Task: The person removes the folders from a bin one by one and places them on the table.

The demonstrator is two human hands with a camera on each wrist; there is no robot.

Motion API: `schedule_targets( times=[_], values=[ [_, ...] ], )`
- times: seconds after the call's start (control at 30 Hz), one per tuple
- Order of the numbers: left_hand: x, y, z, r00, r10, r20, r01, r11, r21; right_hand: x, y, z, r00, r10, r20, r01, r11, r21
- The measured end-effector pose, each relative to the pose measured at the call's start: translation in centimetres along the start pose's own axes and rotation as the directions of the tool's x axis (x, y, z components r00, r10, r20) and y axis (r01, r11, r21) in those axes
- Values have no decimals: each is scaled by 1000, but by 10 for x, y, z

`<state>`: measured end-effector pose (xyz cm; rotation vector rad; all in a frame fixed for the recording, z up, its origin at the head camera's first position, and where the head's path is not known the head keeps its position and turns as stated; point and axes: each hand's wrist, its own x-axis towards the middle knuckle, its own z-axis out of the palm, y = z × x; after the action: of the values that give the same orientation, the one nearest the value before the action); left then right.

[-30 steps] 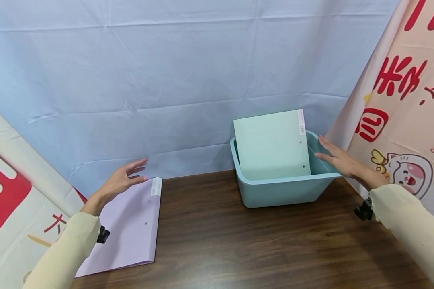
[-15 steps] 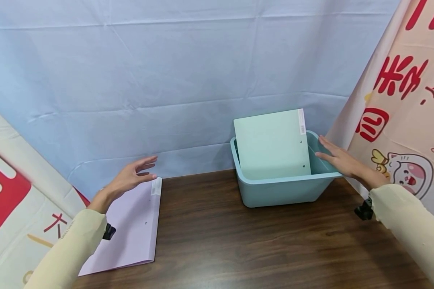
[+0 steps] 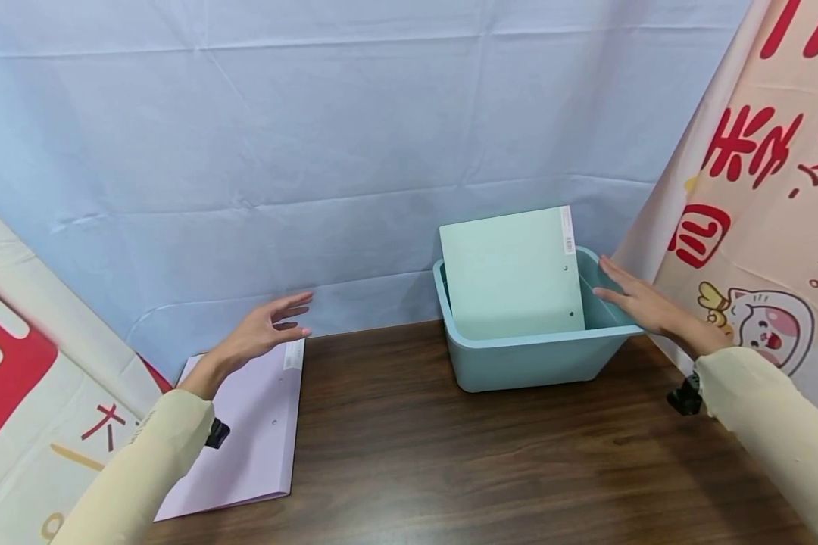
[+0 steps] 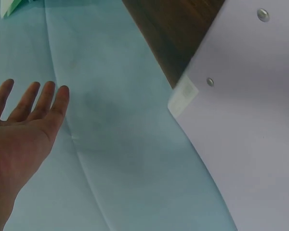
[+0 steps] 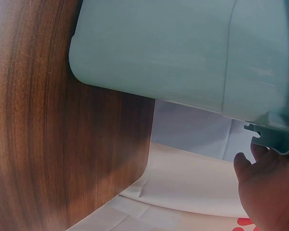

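My left hand (image 3: 267, 330) hovers above the far end of a lilac file folder (image 3: 259, 446), fingers spread and holding nothing. The left wrist view shows its fingers (image 4: 28, 103) apart from the folder, which has a white label and metal rivets. At the right, my right hand (image 3: 644, 303) grips the right-end rim of a light blue plastic storage bin (image 3: 532, 363). From below, the right wrist view shows curled fingertips (image 5: 242, 166) under that rim. A mint green file folder (image 3: 511, 272) stands tilted inside the bin, its upper part rising above the rim; its lower edge is hidden.
Both folders and the bin are on a dark brown wooden table (image 3: 409, 454). A pale blue cloth (image 3: 354, 151) hangs behind it. Printed cloth panels with red characters hang at the left (image 3: 14, 363) and right (image 3: 743, 250).
My left hand has moved rightward over the lilac folder, toward its labelled corner. My right hand, the bin and both folders have stayed in place.
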<state>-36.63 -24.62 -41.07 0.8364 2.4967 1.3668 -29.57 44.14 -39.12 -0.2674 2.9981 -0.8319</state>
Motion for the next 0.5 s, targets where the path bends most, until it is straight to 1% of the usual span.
schedule_targets(
  times=[0.23,0.5],
  values=[
    [6,8,5,1000,12,14,-12,999,-48,1,1,1,1000,3,-3,-3,1000,-7],
    [19,16,10,999,28,38,-25,997,-73,1,1,1,1000,6,-3,-6,1000,-3]
  ],
)
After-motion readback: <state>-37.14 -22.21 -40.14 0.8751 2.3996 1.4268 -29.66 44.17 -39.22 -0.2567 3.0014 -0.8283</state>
